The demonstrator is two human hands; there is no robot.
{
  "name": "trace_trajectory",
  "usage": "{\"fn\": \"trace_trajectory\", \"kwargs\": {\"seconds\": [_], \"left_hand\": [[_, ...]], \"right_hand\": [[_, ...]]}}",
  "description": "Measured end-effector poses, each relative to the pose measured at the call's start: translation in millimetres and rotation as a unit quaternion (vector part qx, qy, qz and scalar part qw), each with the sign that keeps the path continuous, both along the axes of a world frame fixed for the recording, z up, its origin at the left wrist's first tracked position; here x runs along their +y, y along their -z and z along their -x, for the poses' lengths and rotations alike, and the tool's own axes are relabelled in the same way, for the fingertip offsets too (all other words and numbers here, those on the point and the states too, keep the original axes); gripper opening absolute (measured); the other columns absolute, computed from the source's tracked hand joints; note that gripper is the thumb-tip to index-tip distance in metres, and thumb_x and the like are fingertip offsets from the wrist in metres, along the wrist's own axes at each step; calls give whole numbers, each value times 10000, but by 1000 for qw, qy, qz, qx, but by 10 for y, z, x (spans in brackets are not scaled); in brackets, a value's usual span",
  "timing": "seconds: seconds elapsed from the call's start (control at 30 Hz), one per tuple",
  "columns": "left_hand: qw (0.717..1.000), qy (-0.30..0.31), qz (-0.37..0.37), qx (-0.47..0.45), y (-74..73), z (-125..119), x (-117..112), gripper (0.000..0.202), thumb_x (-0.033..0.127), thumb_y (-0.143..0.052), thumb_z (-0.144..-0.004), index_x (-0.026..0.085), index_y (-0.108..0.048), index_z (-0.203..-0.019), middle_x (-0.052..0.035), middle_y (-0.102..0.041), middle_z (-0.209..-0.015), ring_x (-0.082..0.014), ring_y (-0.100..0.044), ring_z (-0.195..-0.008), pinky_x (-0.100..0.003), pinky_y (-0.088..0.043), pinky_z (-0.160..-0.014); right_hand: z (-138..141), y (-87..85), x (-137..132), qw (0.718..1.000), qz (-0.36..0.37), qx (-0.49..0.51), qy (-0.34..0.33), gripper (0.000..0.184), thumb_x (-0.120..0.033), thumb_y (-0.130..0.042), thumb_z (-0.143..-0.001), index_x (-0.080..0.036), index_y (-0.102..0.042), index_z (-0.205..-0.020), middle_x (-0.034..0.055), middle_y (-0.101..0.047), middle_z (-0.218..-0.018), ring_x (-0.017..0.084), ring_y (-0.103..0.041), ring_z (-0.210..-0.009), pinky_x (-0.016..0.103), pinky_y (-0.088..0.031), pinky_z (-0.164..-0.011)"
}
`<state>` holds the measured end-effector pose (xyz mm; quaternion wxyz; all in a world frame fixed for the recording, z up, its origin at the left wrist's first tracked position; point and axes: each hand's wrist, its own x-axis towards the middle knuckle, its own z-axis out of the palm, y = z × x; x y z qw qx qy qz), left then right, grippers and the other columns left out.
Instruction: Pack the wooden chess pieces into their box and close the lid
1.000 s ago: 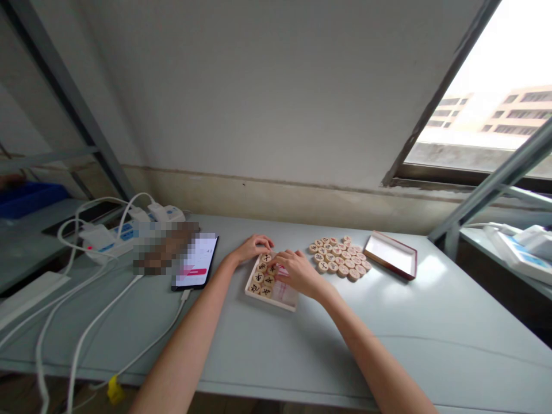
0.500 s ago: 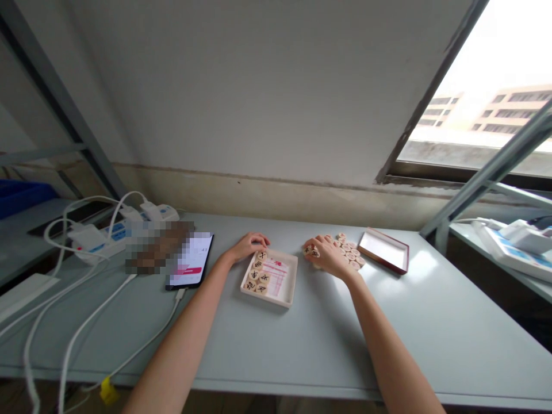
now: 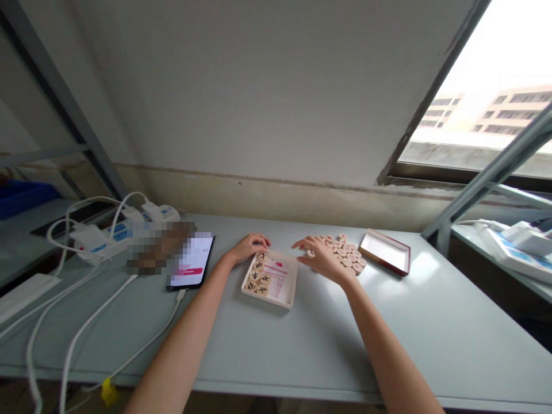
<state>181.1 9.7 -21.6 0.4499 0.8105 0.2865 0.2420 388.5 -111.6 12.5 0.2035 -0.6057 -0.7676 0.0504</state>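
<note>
Fingers spread wide, my right hand [image 3: 321, 259] hovers empty above the loose xiangqi pieces [image 3: 347, 253] on the desk [image 3: 431, 322], while my loosely curled left hand [image 3: 250, 247] rests beside the shallow tray [image 3: 287, 282] of seated pieces [image 3: 257, 275].

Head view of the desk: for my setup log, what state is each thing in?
Left hand: open, at the tray's far corner.
Right hand: open, fingers spread, beside the pile.
Shallow white tray: holding a printed paper sheet.
Round wooden xiangqi pieces: flat in the tray, black characters up.
Wooden xiangqi pile: flat, clustered on the desk.
Red-edged white box lid: open side up.
Black smartphone: screen lit, cable plugged in.
</note>
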Motion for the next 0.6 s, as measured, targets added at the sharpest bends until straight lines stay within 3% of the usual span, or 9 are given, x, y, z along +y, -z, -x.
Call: {"fn": "trace_trajectory", "kwargs": {"seconds": [0.1,0.17,0.3,0.43,0.6], "left_hand": [[1000,-12,-11,1,-12,5,-17,108,249,-519,-620,161,-564,-576,-45,-591,-886,-185,-499,-930,-268,-357,-855],[1000,-17,-19,0,-20,13,-24,96,250,-531,-615,163,-567,-596,-44,-588,-890,-184,-498,-930,-268,-357,-858],[1000,-20,-19,0,-30,19,-24,96,249,-543,-610,166,-580,-639,-45,-580,-890,-184,-494,-929,-271,-358,-858],[1000,-10,-14,-10,-39,1,-21,90,241,-535,-605,158,-552,-573,-48,-581,-869,-179,-509,-889,-271,-368,-836],[1000,-9,-21,3,-10,-19,5,92,229,-525,-607,158,-565,-563,-39,-597,-854,-177,-513,-894,-271,-359,-847]], "right_hand": [[301,-40,-33,991,45,23,-121,267,-243,-571,-737,-268,-557,-1002,23,-536,-996,168,-458,-929,284,-338,-777],[478,-34,-54,985,68,2,-159,295,-253,-617,-700,-285,-570,-989,18,-535,-1014,179,-456,-951,298,-328,-785],[632,47,-63,989,46,-15,-141,205,-263,-592,-727,-257,-587,-932,25,-547,-1020,187,-452,-982,304,-315,-775],[645,112,-48,992,18,-29,-124,231,-277,-595,-724,-252,-574,-953,29,-540,-1056,187,-460,-945,308,-312,-754],[555,15,-36,993,7,-35,-114,199,-327,-600,-708,-241,-599,-887,25,-557,-984,185,-463,-904,317,-310,-758]]}}
